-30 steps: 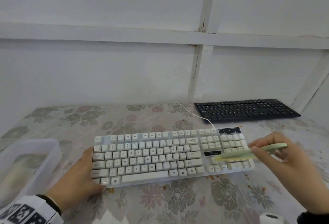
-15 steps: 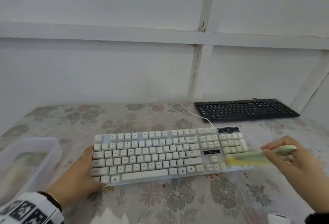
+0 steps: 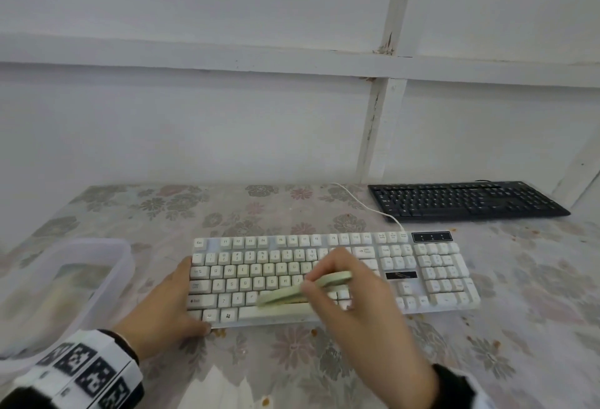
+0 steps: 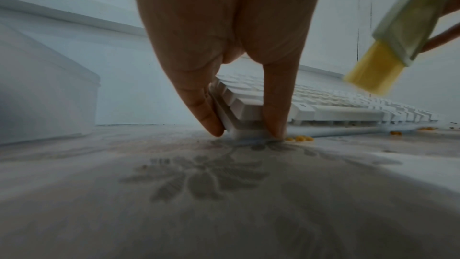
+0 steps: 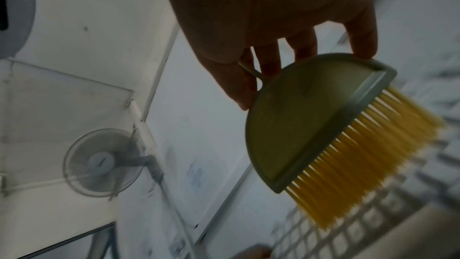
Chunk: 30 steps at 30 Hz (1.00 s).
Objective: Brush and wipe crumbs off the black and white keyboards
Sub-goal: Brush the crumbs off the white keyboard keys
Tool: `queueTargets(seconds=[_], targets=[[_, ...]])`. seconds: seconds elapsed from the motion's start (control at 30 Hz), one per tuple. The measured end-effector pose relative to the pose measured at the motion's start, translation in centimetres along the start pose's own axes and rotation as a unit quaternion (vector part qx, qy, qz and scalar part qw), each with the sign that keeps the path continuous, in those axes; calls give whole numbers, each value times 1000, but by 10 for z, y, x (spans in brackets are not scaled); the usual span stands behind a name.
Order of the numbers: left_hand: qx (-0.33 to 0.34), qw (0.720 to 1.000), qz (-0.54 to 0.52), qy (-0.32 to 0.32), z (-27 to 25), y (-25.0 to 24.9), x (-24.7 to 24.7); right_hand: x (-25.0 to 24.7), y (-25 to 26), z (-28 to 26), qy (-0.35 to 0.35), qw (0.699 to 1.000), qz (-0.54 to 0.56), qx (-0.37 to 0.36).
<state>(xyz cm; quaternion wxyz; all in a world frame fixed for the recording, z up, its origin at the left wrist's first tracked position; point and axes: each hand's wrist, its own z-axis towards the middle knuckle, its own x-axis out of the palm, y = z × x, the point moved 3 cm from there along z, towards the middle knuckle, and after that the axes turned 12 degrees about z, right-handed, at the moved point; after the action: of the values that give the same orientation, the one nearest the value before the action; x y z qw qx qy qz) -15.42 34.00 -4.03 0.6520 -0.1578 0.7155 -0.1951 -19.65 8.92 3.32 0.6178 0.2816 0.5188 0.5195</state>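
Observation:
The white keyboard lies in front of me on the flowered tablecloth. My left hand holds its near left corner, thumb and finger pinching the keyboard edge. My right hand grips a small green brush with yellow bristles, over the letter keys and space bar in the middle. The brush hangs just above the keys. The black keyboard sits at the far right by the wall. Orange crumbs lie along the white keyboard's front edge.
A clear plastic container stands at the left, close to my left hand. A white cable runs from the white keyboard toward the wall. More crumbs dot the cloth near the front. A white wall closes the back.
My right hand has carried the brush from the number pad at the right end leftward to the middle of the white keyboard. The left hand has kept its hold.

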Motion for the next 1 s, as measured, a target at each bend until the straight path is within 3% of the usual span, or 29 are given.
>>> queueTargets(seconds=[0.33,0.47,0.53,0.67,0.77,0.87,1.0], targets=[[21,998,-66,5,1,3,3,67,5,-5,90,994,-61,-32],[8,998,-66,10,2,8,5,67,2,-10,14,983,-153,-98],[1,998,-55,15,3,11,5,61,-3,-11,9,977,-190,-94],[1,999,-45,20,2,8,4,36,-12,-6,2,983,-185,-12],[-4,999,-43,25,1,6,3,28,-5,-6,-15,988,-152,-26],[-7,999,-41,25,1,5,2,30,-1,-11,18,996,-88,7],[-10,999,-33,25,1,4,2,15,-13,-8,-7,991,-133,25]])
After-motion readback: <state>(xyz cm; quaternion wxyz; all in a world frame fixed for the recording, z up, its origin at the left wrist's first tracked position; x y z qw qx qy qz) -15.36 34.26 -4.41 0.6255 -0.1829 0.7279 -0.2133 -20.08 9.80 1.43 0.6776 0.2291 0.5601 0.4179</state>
